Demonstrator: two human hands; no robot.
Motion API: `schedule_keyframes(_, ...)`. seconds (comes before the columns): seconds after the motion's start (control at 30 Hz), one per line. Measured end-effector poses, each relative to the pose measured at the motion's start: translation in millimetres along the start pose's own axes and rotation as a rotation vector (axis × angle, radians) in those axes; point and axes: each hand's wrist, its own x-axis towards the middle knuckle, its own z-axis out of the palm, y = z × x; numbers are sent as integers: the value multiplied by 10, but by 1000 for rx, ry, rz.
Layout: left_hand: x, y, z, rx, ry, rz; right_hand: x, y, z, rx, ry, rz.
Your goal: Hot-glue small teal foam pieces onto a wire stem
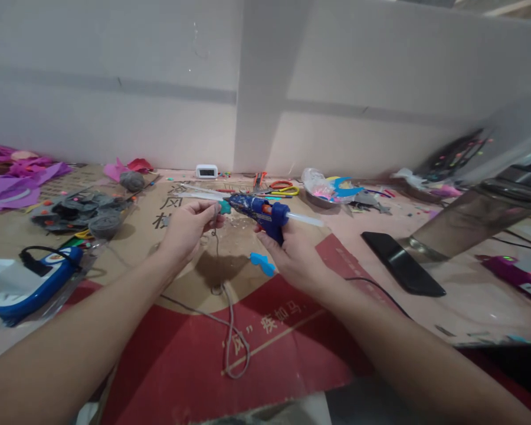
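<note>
The right hand (298, 254) covers part of the glue gun (252, 206); the left hand (190, 229) partly hides a teal piece (225, 206). The white device (206, 172) has an illegible screen. The left edge crops purple sheets (9, 190).

lh (193, 223) w/ teal bit (225, 206), rh (297, 252) glue gun (272, 225)
</note>
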Motion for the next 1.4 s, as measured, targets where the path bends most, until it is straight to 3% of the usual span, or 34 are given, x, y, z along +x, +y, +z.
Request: schedule_keyframes(1.4, -42, 50, 61, 61, 42, 30, -15, -6, 48, -156, -31, -11)
